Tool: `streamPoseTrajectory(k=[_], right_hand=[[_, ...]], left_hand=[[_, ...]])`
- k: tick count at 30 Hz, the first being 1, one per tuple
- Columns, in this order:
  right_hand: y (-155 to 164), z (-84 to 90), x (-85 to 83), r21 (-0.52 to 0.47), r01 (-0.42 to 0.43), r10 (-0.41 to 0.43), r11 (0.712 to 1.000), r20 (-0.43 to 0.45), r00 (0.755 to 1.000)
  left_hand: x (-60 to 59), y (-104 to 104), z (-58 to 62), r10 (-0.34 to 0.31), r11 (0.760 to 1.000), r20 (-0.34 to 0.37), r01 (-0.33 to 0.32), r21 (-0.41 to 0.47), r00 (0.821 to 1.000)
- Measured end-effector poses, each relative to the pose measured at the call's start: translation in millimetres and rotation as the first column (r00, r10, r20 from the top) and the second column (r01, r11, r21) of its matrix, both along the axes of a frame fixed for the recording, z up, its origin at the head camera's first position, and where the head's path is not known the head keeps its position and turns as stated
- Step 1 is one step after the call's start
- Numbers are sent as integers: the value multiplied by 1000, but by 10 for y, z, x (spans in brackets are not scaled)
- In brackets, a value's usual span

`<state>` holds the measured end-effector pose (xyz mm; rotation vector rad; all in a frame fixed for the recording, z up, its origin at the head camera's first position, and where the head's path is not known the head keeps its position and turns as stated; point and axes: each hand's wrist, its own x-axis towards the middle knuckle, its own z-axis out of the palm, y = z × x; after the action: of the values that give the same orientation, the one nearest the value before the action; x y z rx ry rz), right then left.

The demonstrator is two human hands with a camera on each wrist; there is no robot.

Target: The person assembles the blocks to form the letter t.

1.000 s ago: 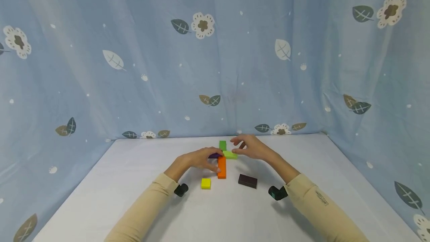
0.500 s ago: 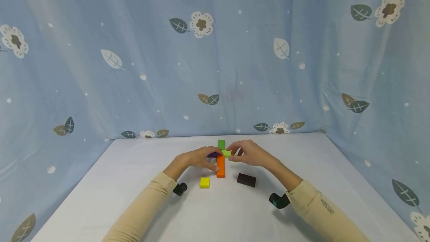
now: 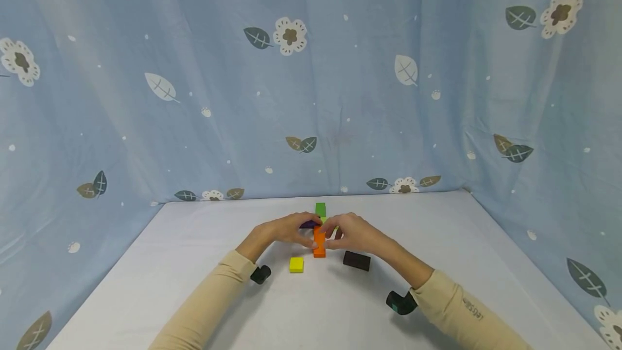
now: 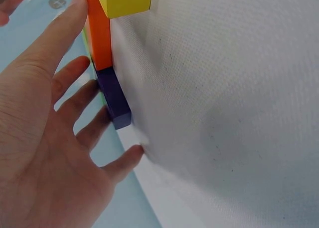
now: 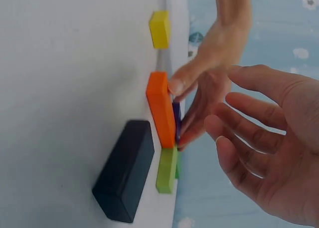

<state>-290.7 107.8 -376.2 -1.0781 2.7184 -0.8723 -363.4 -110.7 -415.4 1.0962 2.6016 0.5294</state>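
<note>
My left hand (image 3: 290, 228) lies at the left side of a cluster of blocks, its thumb at the orange block (image 5: 160, 106) and its fingers spread around the purple block (image 4: 114, 97). In the right wrist view, a lime green block (image 5: 167, 170) stands at the orange block's far end, with a darker green block (image 3: 320, 209) behind it. Over the right side of the orange block hovers my right hand (image 3: 357, 233). Its fingers are loosely bent with nothing between them, and in the head view they cover part of the orange and lime blocks.
A small yellow block (image 3: 296, 264) lies on the white tabletop (image 3: 320, 307), nearer and left of the orange block. The black block (image 3: 357, 261) lies below my right hand. Behind the table hangs a blue patterned curtain (image 3: 311, 96).
My right hand has moved from beside the lime green block, nearer to me and slightly left, to the orange block. My left hand and the blocks stay in place.
</note>
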Motion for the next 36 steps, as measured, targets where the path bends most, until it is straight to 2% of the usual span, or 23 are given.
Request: streamPoseTrajectory(k=[5, 12, 17, 25, 36], right_hand=[[-101, -45, 49, 1, -27, 27, 1000, 9, 1000], [-228, -97, 81, 7, -39, 40, 999, -37, 999], [-300, -146, 93, 24, -9, 10, 1000, -23, 1000], [-392, -238, 108, 53, 55, -56, 997, 13, 998], [-471, -300, 173, 82, 121, -121, 989, -3, 993]], left_hand=[[2, -11, -3, -21, 1000, -16, 21, 8, 1000], [1, -33, 14, -54, 998, -34, 55, 22, 998], [2, -36, 17, -73, 997, -44, 74, 23, 996], [5, -27, 25, -60, 998, -27, 61, 10, 998], [16, -22, 12, -57, 998, -29, 58, 24, 998]])
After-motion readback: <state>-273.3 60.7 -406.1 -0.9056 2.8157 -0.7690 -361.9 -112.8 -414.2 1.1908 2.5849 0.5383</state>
